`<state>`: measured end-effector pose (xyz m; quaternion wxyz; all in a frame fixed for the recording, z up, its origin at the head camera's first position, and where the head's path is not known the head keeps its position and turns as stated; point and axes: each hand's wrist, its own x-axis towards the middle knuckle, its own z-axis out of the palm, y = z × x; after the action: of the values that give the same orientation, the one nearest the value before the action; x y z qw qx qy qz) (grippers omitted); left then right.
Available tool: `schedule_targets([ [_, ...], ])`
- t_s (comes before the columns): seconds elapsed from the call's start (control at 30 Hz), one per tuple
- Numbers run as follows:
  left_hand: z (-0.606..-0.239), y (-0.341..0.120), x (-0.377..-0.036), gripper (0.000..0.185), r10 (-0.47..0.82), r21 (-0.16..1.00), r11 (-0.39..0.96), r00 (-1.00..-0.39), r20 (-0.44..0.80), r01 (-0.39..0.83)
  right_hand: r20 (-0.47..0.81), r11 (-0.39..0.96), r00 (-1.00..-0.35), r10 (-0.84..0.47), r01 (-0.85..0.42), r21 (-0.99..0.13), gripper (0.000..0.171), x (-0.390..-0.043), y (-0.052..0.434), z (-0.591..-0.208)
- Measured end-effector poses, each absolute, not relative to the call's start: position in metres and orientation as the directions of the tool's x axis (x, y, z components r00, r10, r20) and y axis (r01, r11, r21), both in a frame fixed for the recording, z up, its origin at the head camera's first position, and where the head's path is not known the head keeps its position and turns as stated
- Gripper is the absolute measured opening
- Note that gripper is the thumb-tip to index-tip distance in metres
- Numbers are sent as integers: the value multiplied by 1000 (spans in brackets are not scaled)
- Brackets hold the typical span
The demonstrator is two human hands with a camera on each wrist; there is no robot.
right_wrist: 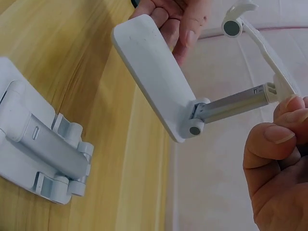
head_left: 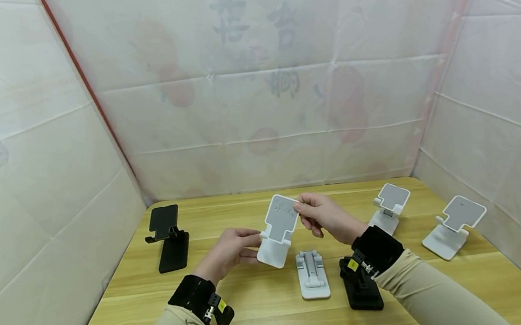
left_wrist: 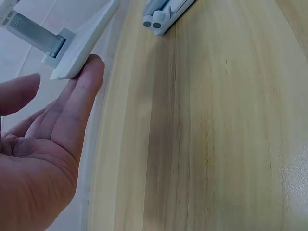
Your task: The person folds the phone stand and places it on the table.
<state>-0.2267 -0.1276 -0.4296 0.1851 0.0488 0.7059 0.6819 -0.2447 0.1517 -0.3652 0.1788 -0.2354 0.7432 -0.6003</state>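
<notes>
Right grip: the right hand (head_left: pixel 326 217) pinched the top edge of the white phone stand (head_left: pixel 278 230), thumb and fingers closed on its backplate.
Left grip: the left hand (head_left: pixel 231 250) held the same stand by its base plate, fingertips (left_wrist: pixel 89 72) under the plate's edge and thumb on the near side.
Held stand: it was lifted off the surface (head_left: pixel 256 309) between the two hands, unfolded, with the metal neck (right_wrist: pixel 231 103) running from the base hinge up to the backplate.
Just below the grips: a folded white stand (head_left: pixel 312 274) lay flat on the surface, and a folded black stand (head_left: pixel 361 289) lay just beside it under the right wrist.
Left of the grips: an opened black stand (head_left: pixel 169 236) stood well apart.
Right of the grips: two opened white stands stood, one nearer (head_left: pixel 389 207), one further out (head_left: pixel 455 225).
</notes>
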Motion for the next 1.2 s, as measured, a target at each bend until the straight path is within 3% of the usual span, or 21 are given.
schedule_targets([
  [0.53, -433, -115, -224, 57, 394, 979, 88, -896, -206, -186, 11, 263, -851, -525, -175, -949, 30, -244, 144, -359],
  [0.83, -435, -104, -221, 47, 371, 976, 131, -904, -212, -175, 18, 283, -866, -499, -183, -942, 28, -244, 140, -356],
  [1.2, -434, -99, -218, 48, 310, 975, 132, -927, -214, -181, -13, 291, -885, -466, -140, -946, 28, -242, 139, -354],
])
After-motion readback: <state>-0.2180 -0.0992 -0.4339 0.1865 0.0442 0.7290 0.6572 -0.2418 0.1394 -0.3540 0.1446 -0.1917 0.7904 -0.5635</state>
